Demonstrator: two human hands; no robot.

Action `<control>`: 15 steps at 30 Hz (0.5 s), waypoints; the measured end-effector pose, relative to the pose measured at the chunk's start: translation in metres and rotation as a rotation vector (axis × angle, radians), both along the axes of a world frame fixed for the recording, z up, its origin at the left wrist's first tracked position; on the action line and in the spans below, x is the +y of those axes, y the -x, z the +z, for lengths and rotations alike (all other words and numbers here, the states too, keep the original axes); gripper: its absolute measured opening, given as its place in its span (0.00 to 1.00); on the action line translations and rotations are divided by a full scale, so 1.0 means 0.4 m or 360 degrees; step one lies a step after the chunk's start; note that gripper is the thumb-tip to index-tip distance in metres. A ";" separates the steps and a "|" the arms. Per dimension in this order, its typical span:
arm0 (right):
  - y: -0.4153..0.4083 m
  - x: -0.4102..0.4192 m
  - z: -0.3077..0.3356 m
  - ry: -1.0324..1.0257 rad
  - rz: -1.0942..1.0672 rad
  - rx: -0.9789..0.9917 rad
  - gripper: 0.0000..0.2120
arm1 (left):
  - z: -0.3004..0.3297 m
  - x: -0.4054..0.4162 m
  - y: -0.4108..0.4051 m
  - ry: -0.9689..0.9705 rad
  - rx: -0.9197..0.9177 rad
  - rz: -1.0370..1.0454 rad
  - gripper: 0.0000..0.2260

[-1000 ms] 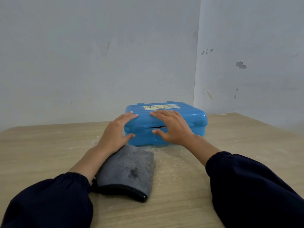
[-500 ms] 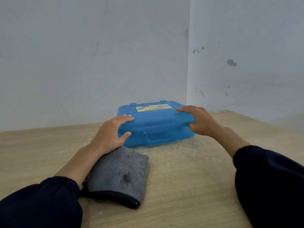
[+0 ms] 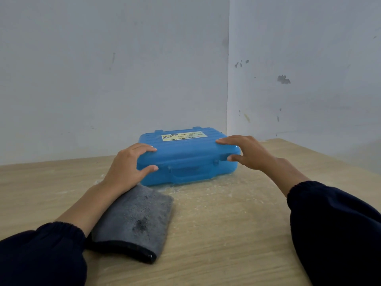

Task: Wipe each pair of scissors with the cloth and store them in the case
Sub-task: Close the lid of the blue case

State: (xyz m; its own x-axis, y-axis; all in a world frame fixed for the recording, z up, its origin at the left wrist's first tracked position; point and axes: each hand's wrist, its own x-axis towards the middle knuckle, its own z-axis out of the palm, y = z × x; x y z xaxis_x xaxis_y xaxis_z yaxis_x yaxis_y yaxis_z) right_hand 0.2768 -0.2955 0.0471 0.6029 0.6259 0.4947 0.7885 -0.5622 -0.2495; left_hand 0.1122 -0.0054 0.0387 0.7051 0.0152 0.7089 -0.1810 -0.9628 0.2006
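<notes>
Head view showed a closed blue plastic case (image 3: pixel 188 156) lying flat on a pale wood-grain table (image 3: pixel 216 234), near the corner where two grey walls met. The case was rectangular with rounded corners, a ribbed lid, a moulded carry handle on the near side, and a yellow-and-white label (image 3: pixel 182 136) on top. Its contents could not be seen through the closed lid.

The left hand (image 3: pixel 127 164) gripped the near-left corner of the case, fingers spread over the lid edge and thumb against the front wall. The right hand (image 3: pixel 245 151) gripped the near-right corner likewise, fingers on the lid and thumb on the front.

A folded grey cloth (image 3: pixel 136 221), plush in texture with a dark bound edge and a dark smudge, lay on the table just in front of the case, partly under the left forearm. Both sleeves were dark navy with gathered cuffs.
</notes>
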 end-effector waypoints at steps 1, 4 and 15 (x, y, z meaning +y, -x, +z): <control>0.001 0.001 0.000 -0.0002 0.0000 -0.0004 0.27 | 0.001 -0.001 0.002 -0.0004 -0.0001 0.0007 0.19; 0.009 0.001 -0.005 0.0001 0.0003 -0.0011 0.27 | 0.007 -0.006 0.006 -0.0001 0.0043 0.0006 0.19; 0.225 0.136 -0.042 -0.0037 0.0344 0.0056 0.10 | 0.010 -0.041 0.132 0.0043 0.0720 -0.0175 0.14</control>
State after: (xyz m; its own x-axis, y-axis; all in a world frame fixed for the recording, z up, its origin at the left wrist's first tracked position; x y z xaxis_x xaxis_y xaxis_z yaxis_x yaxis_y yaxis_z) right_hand 0.1869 -0.2413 0.0305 0.4731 0.7311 0.4917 0.8806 -0.3748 -0.2899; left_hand 0.0595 -0.0217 0.0428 0.9418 -0.0626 0.3302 -0.1701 -0.9361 0.3078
